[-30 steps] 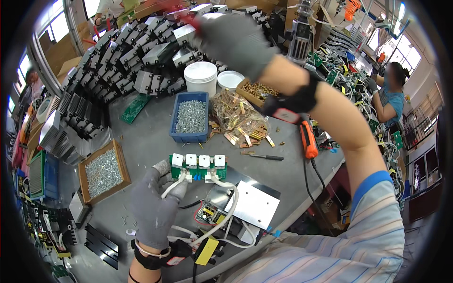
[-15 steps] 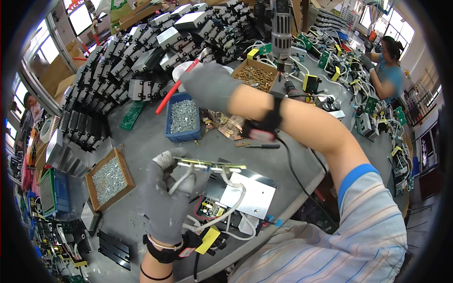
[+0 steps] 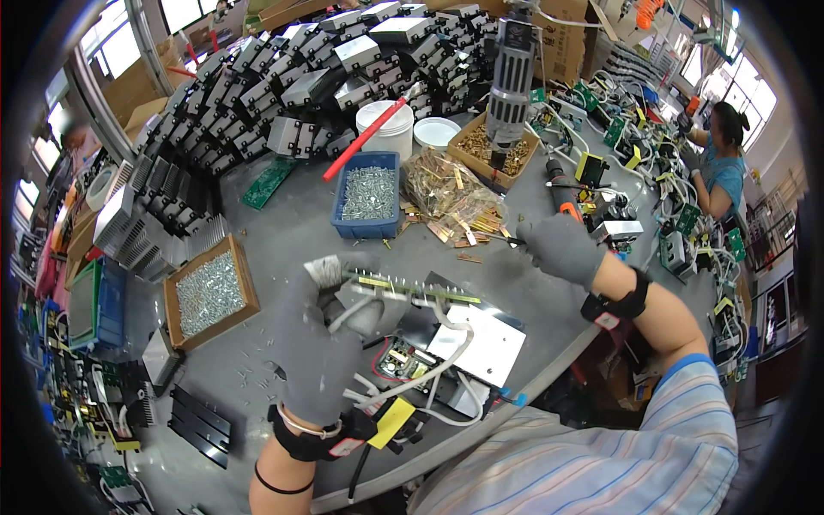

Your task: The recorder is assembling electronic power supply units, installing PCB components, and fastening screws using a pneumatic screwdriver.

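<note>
My left hand point(image 3: 322, 343), in a grey glove, is closed on the edge of a green circuit board point(image 3: 412, 287), seen nearly edge-on. White cables point(image 3: 459, 343) run from it down to an open unit point(image 3: 403, 359) with a white plate point(image 3: 477, 345). My right hand point(image 3: 562, 249), also gloved, is closed around a slim dark tool point(image 3: 506, 239) pointing left; its kind is unclear. That tool's tip is beside a clear bag point(image 3: 451, 189) of brass-coloured metal pieces. A red-handled stick point(image 3: 365, 140) leans across a white bucket point(image 3: 386, 120).
Blue bin point(image 3: 365, 230) and wooden box point(image 3: 215, 325) hold screws. A cardboard box point(image 3: 477, 167) of brass parts sits under a hanging electric screwdriver point(image 3: 510, 81). Black-and-silver housings point(image 3: 249, 107) are stacked behind. A dark slotted plate point(image 3: 200, 422) lies front left. A co-worker point(image 3: 721, 163) sits far right.
My right hand has moved from beside the red stick and bucket, right and nearer, and now holds a slim dark tool. My left hand keeps hold of the board. The view has shifted.
</note>
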### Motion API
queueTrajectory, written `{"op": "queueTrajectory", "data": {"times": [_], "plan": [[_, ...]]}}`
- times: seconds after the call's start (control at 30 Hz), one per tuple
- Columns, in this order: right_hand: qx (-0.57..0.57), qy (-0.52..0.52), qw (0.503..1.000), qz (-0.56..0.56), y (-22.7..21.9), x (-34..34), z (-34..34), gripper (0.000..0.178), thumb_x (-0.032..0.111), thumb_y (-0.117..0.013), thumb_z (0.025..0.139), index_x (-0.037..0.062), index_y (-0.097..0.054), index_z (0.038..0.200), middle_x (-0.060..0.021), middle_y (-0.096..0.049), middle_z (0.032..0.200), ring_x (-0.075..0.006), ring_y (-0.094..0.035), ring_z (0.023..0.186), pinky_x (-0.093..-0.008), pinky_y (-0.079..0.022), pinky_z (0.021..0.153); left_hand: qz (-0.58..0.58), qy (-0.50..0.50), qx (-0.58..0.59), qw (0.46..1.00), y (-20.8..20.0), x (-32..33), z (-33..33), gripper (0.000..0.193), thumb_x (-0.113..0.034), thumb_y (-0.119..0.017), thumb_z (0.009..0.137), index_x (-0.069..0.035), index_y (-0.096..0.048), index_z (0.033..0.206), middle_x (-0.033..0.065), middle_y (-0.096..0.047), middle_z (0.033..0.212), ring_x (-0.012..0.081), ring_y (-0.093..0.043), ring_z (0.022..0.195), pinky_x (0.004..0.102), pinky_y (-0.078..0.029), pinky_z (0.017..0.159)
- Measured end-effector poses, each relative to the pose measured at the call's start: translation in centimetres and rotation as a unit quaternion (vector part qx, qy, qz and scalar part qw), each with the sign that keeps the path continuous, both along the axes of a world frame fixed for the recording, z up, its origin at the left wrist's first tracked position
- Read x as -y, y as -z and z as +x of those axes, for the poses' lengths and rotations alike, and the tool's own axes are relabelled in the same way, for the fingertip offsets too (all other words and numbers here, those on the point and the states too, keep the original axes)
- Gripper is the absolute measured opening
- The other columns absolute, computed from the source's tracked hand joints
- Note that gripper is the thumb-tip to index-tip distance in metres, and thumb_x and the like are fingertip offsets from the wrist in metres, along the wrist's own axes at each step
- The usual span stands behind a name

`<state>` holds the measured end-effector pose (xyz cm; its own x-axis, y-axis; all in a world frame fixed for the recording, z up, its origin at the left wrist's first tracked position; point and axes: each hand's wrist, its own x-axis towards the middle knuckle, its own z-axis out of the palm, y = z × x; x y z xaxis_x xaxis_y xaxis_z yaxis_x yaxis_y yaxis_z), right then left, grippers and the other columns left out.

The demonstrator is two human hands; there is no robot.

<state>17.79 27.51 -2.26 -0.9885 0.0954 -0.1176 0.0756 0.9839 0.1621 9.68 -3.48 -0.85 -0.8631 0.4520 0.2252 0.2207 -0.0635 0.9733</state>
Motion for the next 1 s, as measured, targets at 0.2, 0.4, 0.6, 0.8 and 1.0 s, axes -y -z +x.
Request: {"op": "queueTrajectory", "data": {"times": [0.2, 0.4, 0.6, 0.8, 1.0], "plan": [[-0.144, -0.103, 0.892, -0.416, -5.4, 1.1, -1.3, 0.021, 0.011, -0.062, 0.083, 0.0025, -0.063, 0.103, -0.0059, -0.064, 0.08, -0.0128, -0.059, 0.069, -0.0257, -0.047, 0.063, 0.055, -0.001, -0.033, 0.998, 1.0, 0.5, 0.1, 0.052, -0.024, -0.077, 0.072, -0.001, -0.048, 0.109, 0.0164, -0.06, 0.109, 0.0199, -0.06, 0.098, 0.0309, -0.049, 0.084], [-0.161, -0.108, 0.735, -0.65, -9.5, 4.9, 1.3, 0.017, 0.011, -0.054, 0.091, -0.0011, -0.061, 0.1, -0.0017, -0.062, 0.081, -0.0051, -0.058, 0.069, -0.0198, -0.047, 0.059, 0.1, -0.065, -0.077, 0.99, 2.2, 0.4, -0.2, 0.045, -0.028, -0.074, 0.075, -0.005, -0.046, 0.103, 0.0186, -0.06, 0.107, 0.024, -0.059, 0.099, 0.0334, -0.048, 0.086], [-0.155, -0.138, 0.651, -0.73, -10.4, 7.6, 2.1, 0.018, 0.016, -0.057, 0.091, -0.0021, -0.057, 0.09, -0.0054, -0.062, 0.07, -0.0106, -0.06, 0.057, -0.0209, -0.046, 0.051, 0.093, -0.095, -0.101, 0.986, 3.3, 1.1, -0.4, 0.036, -0.023, -0.068, 0.081, -0.005, -0.046, 0.103, 0.0197, -0.059, 0.106, 0.0225, -0.058, 0.098, 0.0328, -0.047, 0.084], [-0.211, -0.255, 0.707, -0.625, -9.3, 8.1, 1.8, 0.019, 0.019, -0.059, 0.09, 0.0002, -0.058, 0.093, -0.0059, -0.062, 0.069, -0.0139, -0.061, 0.057, -0.0236, -0.047, 0.051, 0.126, -0.116, -0.159, 0.972, 3.6, 1.7, 0.2, 0.036, -0.032, -0.063, 0.085, -0.006, -0.045, 0.102, 0.0157, -0.059, 0.105, 0.0194, -0.058, 0.095, 0.0336, -0.048, 0.082], [-0.234, -0.215, 0.628, -0.71, -9.3, 9.4, 2.7, 0.016, 0.018, -0.059, 0.09, 0.0023, -0.06, 0.091, -0.0071, -0.063, 0.071, -0.0134, -0.059, 0.053, -0.0239, -0.045, 0.048, 0.059, -0.207, -0.218, 0.952, 4.2, 3.0, 1.4, 0.046, -0.047, -0.055, 0.086, -0.005, -0.049, 0.105, 0.0124, -0.059, 0.106, 0.0165, -0.061, 0.088, 0.0306, -0.051, 0.074]]}}
